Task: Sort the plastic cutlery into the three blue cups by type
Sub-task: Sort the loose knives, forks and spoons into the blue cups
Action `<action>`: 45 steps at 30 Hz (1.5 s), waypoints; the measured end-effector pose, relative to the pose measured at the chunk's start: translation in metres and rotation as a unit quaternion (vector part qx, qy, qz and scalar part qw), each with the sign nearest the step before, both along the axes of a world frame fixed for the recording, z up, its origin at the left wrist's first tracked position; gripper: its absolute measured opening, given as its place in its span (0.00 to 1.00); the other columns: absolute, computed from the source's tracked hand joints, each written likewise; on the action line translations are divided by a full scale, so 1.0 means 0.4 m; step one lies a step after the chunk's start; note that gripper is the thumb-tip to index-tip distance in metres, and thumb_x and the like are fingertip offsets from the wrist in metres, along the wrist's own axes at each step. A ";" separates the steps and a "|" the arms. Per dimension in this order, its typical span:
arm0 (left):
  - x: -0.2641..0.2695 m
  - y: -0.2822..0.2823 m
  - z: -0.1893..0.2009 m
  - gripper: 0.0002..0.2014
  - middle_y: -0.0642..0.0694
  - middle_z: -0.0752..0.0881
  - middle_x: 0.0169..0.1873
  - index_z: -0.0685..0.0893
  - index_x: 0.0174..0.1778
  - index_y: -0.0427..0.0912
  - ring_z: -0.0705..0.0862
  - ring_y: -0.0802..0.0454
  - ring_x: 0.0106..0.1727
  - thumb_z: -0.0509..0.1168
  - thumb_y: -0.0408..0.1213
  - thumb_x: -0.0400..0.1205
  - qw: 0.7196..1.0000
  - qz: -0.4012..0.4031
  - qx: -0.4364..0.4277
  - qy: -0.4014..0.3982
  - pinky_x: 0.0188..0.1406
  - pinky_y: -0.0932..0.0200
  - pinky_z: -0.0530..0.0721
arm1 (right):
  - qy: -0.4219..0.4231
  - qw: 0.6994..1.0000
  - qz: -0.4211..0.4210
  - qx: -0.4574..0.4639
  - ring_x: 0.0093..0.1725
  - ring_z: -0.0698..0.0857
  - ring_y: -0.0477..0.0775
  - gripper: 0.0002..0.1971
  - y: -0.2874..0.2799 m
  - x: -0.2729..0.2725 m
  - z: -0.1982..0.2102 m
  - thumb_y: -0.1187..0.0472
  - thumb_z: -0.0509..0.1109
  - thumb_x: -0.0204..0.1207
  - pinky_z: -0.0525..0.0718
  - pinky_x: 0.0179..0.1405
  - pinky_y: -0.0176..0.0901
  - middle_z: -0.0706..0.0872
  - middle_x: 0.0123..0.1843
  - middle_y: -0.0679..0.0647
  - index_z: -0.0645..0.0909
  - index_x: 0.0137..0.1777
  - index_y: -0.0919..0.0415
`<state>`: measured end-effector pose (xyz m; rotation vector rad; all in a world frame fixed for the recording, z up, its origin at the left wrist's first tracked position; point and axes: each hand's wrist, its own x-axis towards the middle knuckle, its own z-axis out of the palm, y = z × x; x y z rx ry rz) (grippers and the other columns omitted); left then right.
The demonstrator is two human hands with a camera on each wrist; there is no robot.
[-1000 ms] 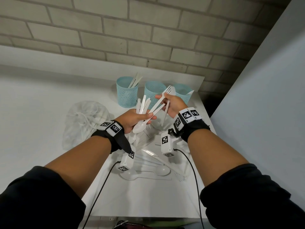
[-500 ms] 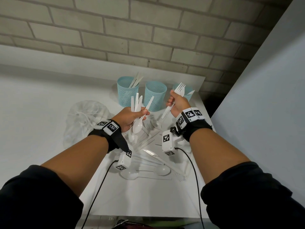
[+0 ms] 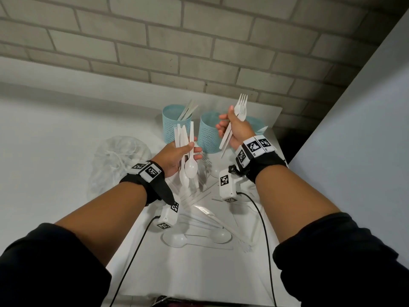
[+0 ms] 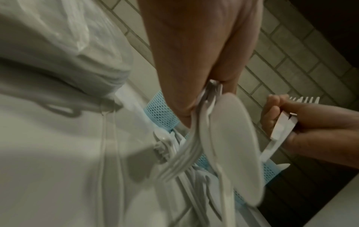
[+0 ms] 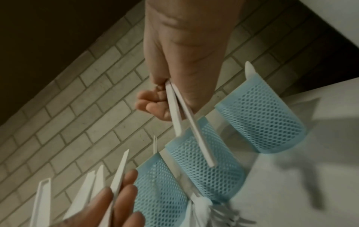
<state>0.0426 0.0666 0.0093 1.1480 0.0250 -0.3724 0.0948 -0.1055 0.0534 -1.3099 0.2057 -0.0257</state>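
Sorting is judged partly done. Head view: three blue cups [image 3: 174, 124] are seen beyond the fingertips; handles already stand in the left cup, a white tip shows at the rim of the right cup [image 3: 257, 126], and nothing is seen sticking out of the middle cup [image 3: 207, 134]. A scattered pile of loose cutlery [image 3: 205, 220] is left on the table [image 3: 177, 273] below and behind both hands, so much of the sorting is still to be done. A crumpled clear bag [image 3: 119, 158] is seen off to the outer side of the left hand. The left hand [image 3: 177, 157] is curled round a mixed bunch [image 3: 186, 149], handles fanned above the thumb, a spoon bowl hung below the fingers. The right hand [image 3: 234, 130] is closed on two forks [image 3: 240, 107], tines raised above the knuckles, handles slanted down past the palm, just in front of the middle and right cups.

Left wrist view: the mixed bunch is seen clamped at the fingertips, spoon bowl and fork tines pointed at the camera; blurred. The right hand's fingers [image 4: 272, 112] are seen wrapped on fork handles beyond it.

Right wrist view: two white handles [image 5: 184, 116] are pinched tight between thumb and curled fingers, ends hung over the middle cup's wall. The drop is not yet made. Left fingertips [image 5: 124, 192] with fanned handles are seen below.
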 end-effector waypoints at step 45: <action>-0.024 -0.017 0.012 0.06 0.41 0.89 0.40 0.83 0.50 0.34 0.90 0.54 0.36 0.66 0.26 0.79 0.999 -0.001 0.020 -0.039 0.41 0.60 0.89 | -0.077 0.833 0.217 -0.503 0.32 0.79 0.44 0.10 0.034 -0.019 0.047 0.55 0.72 0.75 0.80 0.36 0.37 0.83 0.34 0.54 0.84 0.47 0.64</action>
